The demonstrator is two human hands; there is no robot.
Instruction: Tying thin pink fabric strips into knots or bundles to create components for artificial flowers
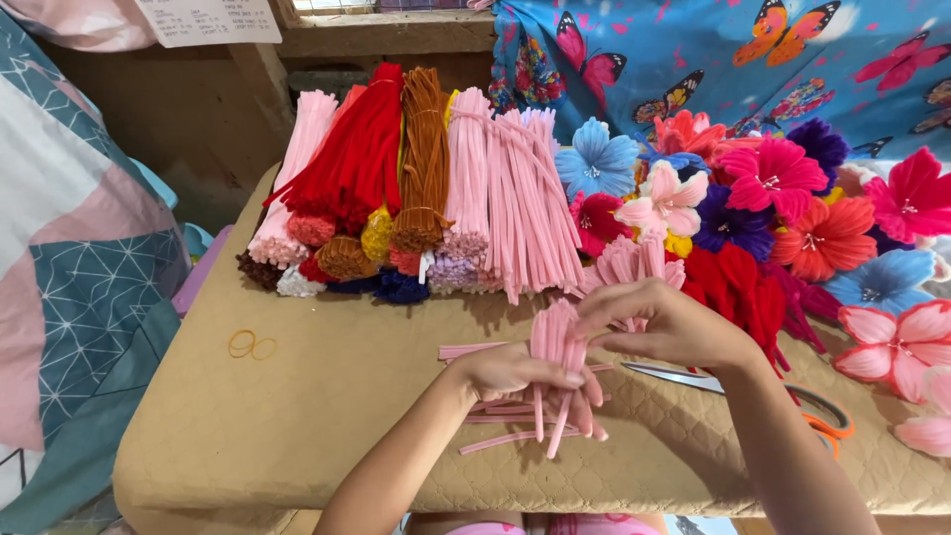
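Note:
My left hand [520, 374] grips a small bunch of pink pipe cleaners [557, 342] from below, their ends sticking up and down out of my fist. My right hand [669, 325] comes in from the right and pinches the top of the same bunch with its fingertips. Loose pink pipe cleaner pieces [500, 436] lie on the tan quilted table [327, 416] under my hands.
Bundles of pink, red, brown and yellow pipe cleaners [426, 188] are stacked at the back. Finished pipe cleaner flowers [783, 213] in several colours fill the right side. Scissors with orange handles [792, 401] lie by my right wrist. Two rubber bands [252, 345] sit at left.

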